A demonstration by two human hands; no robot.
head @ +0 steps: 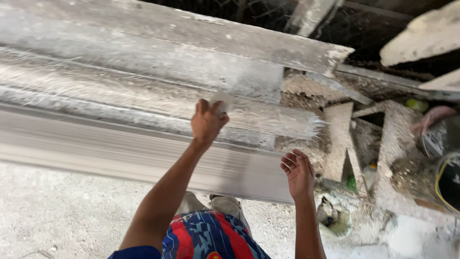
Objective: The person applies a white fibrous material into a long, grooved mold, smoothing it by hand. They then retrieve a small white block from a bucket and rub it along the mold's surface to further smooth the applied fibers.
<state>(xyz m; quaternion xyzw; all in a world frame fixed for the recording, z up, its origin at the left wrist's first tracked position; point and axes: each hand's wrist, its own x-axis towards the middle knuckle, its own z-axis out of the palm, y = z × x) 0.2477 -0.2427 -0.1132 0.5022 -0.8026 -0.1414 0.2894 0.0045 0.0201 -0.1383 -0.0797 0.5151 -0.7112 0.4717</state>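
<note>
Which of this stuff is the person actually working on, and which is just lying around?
In hand:
left hand, pressing a small white pad
long white moulding with fibres
right hand, open, by the moulding's end

Lying about:
triangular frame
rubble on the floor
black bucket
pink cloth

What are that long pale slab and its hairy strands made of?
The slab looks like cast plaster or cement: chalky grey-white, matte, with a crumbly broken end. The strands seem to be fibre reinforcement, thin pale threads fraying out. The left hand presses a small white piece, likely plaster.
</note>
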